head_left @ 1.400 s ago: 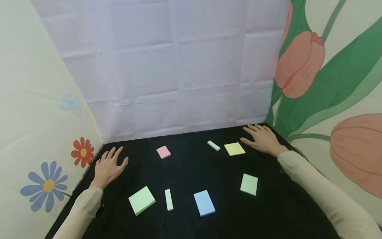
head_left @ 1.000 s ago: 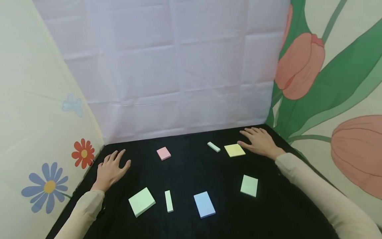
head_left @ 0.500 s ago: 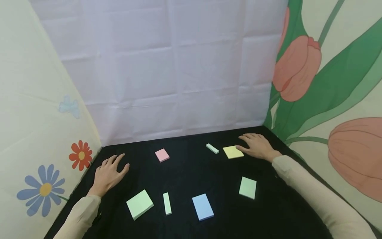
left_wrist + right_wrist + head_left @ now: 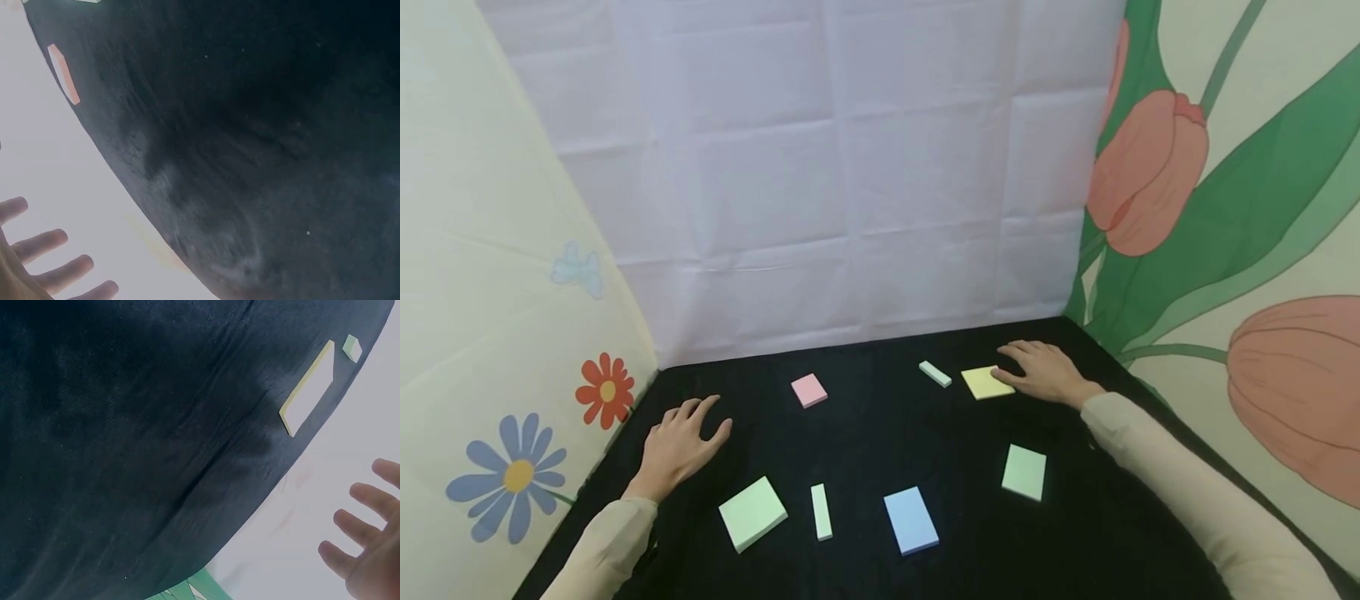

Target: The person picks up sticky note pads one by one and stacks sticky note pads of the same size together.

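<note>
Right hand (image 4: 1045, 372) flat on the black surface (image 4: 880, 433), fingers (image 4: 1017, 348) straight and loose, thumb touching the near-right edge of the yellow pad (image 4: 987, 382) at back right — gripping nothing. Left hand (image 4: 681, 442) resting palm-down at front left, fingers spread and relaxed, holding nothing; nearest to it the large green pad (image 4: 752, 513). Pink pad (image 4: 808, 390) well apart between the hands — apparently scattered for easy reach.

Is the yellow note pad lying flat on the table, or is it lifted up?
Flat: the yellow note pad lies on the black table, the right hand touching its edge.
</note>
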### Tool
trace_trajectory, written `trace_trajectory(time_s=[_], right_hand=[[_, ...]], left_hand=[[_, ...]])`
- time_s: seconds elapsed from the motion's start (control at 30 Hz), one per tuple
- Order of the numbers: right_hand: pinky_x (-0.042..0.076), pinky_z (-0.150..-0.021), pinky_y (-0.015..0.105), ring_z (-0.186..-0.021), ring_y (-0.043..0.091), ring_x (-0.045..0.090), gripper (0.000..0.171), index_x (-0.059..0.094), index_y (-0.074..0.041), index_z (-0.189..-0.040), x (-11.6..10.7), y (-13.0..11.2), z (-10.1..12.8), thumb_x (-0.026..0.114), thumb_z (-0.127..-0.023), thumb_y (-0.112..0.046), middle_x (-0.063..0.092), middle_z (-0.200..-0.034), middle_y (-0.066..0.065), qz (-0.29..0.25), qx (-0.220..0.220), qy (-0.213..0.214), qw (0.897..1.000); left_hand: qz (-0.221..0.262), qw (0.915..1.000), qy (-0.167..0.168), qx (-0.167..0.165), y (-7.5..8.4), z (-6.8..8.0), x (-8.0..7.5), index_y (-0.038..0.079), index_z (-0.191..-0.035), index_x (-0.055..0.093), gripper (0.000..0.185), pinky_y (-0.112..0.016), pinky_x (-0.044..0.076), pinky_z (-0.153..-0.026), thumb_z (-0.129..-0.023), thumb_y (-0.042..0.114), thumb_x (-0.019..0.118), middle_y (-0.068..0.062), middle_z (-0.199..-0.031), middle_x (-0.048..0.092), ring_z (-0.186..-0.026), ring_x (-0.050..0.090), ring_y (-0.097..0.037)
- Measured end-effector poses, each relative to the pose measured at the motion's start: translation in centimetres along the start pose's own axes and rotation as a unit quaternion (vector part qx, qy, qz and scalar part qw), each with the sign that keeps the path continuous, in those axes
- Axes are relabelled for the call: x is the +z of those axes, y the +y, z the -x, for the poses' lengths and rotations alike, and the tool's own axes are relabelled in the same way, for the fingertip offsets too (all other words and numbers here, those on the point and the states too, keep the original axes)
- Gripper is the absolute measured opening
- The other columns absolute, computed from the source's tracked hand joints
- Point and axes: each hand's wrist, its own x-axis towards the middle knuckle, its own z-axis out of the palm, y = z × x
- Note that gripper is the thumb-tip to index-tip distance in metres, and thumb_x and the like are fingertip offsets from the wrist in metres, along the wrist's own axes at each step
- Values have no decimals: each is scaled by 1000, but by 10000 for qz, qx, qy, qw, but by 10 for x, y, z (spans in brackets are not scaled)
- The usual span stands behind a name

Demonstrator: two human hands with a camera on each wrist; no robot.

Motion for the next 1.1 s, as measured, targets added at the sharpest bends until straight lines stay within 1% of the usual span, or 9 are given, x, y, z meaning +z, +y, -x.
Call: trace_trajectory(time_s=[0.3, 0.6, 0.73, 0.93, 1.1], right_hand=[[35, -100, 61, -124, 46, 48, 63, 55, -1, -137, 9, -1, -3, 54, -98, -50, 52, -137, 25, 1, -66, -44, 10000], [38, -97, 61, -119, 46, 51, 62, 57, 0, -134, 13, -7, -7, 56, -97, -50, 55, -133, 25, 18, -175, -58, 9998], [37, -98, 60, -120, 46, 51, 61, 56, 0, -135, 15, -7, -6, 56, -98, -48, 54, -134, 25, -44, -205, -132, 9997], [38, -97, 60, -121, 46, 50, 60, 55, 2, -136, 18, -4, -7, 58, -98, -44, 53, -135, 25, -289, -263, -247, 9989], [39, -95, 61, -122, 46, 49, 59, 53, 1, -138, 21, -4, -10, 59, -98, -42, 51, -137, 25, -457, -237, -445, 9977]], left_hand=[[19, 10000, -49, 73, 6, 2, -1, 6, -143, 47, 64, -70, 36, -94, -95, 48, 56, -30, -135, 49, -119, 46, -53], [39, 9999, -76, 107, 12, 5, -1, 3, -142, 47, 67, -68, 38, -93, -95, 48, 57, -30, -134, 50, -117, 48, -52], [47, 9998, -90, 162, 15, 7, 0, 3, -142, 48, 67, -67, 40, -92, -94, 50, 57, -29, -133, 51, -115, 50, -51], [4, 9995, -139, 294, 20, 9, 2, 4, -140, 51, 66, -64, 44, -87, -93, 50, 58, -27, -130, 54, -110, 54, -49], [-92, 9993, -178, 301, 23, 11, 3, 4, -139, 53, 66, -63, 46, -83, -92, 51, 60, -26, -128, 55, -107, 55, -48]])
